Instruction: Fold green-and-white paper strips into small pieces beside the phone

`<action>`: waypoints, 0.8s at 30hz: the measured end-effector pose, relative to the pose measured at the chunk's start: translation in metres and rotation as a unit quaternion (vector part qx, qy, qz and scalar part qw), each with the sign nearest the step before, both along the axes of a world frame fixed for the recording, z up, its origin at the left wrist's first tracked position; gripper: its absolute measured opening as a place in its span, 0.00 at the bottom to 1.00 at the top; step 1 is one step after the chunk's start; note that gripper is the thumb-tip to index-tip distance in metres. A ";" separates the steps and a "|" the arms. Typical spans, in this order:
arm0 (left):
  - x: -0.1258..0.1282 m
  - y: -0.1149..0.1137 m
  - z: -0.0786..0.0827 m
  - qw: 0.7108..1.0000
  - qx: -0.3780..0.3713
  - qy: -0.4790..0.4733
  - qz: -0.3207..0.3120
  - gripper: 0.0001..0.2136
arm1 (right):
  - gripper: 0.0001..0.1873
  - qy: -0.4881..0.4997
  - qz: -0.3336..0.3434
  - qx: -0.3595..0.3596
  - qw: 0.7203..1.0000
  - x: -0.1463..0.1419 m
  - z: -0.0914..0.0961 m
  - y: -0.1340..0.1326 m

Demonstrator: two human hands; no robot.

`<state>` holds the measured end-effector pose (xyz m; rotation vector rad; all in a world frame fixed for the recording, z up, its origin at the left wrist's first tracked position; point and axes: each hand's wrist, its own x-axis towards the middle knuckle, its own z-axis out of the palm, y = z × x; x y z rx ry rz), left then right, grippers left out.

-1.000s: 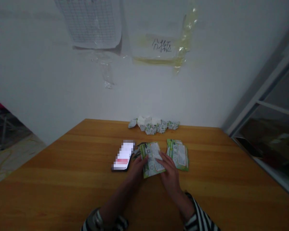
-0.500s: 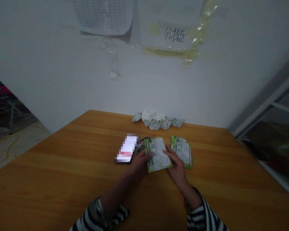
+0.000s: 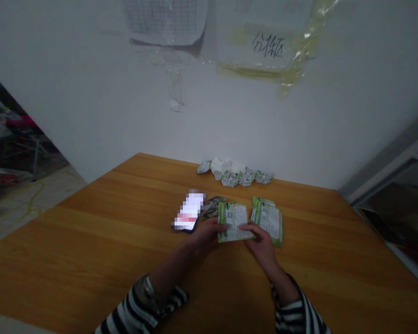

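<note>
Both hands grip a green-and-white printed packet (image 3: 234, 218), held up over the table with its text side toward me. My left hand (image 3: 207, 235) closes on its left edge, thumb on the front. My right hand (image 3: 261, 241) pinches the lower right side, its thumb also across the front. To the right, a pile of similar green-and-white packets (image 3: 269, 222) lies on the table. Partly covered behind the held packet are small dark, shiny pieces (image 3: 212, 206) whose kind I cannot make out. A lit phone (image 3: 190, 211) with a blurred screen lies left of them.
Several crumpled printed wrappers (image 3: 230, 177) and white tissue (image 3: 221, 165) sit along the back of the wooden table (image 3: 107, 222), against the wall. Taped papers (image 3: 264, 44) hang on the wall. At right is a framed shelf or cabinet (image 3: 397, 195).
The packet has tilted back and looks flatter, with both hands still on it. My view has shifted slightly, so the table and wall papers appear farther right.
</note>
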<state>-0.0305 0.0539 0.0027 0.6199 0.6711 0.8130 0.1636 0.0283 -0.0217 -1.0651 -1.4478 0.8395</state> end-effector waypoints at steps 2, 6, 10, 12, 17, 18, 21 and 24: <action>0.001 -0.002 0.000 1.000 0.003 0.001 0.019 0.14 | 0.05 -0.009 -0.019 -0.021 1.000 0.000 -0.002 -0.001; 0.004 -0.004 -0.002 0.998 0.045 -0.003 0.035 0.22 | 0.15 -0.003 -0.099 -0.053 0.994 -0.002 -0.008 -0.001; 0.010 -0.008 -0.002 0.982 0.166 0.078 0.054 0.20 | 0.17 0.030 -0.107 -0.069 0.991 -0.005 -0.008 -0.001; 0.013 -0.011 -0.002 0.972 0.181 0.120 0.089 0.17 | 0.14 0.033 -0.076 -0.060 0.995 -0.005 -0.005 -0.001; 0.018 -0.016 -0.001 0.976 0.144 0.133 0.094 0.13 | 0.13 0.025 -0.056 -0.057 0.996 -0.006 -0.005 -0.002; 0.019 -0.017 0.000 0.978 0.137 0.130 0.091 0.13 | 0.13 0.027 -0.064 -0.068 0.995 -0.006 -0.007 -0.002; 0.021 -0.019 0.004 0.980 0.111 0.126 0.104 0.12 | 0.15 0.031 -0.097 -0.085 0.991 -0.007 -0.013 -0.004; 0.023 -0.019 0.007 0.979 0.097 0.131 0.121 0.12 | 0.15 0.033 -0.111 -0.080 0.990 -0.009 -0.013 -0.005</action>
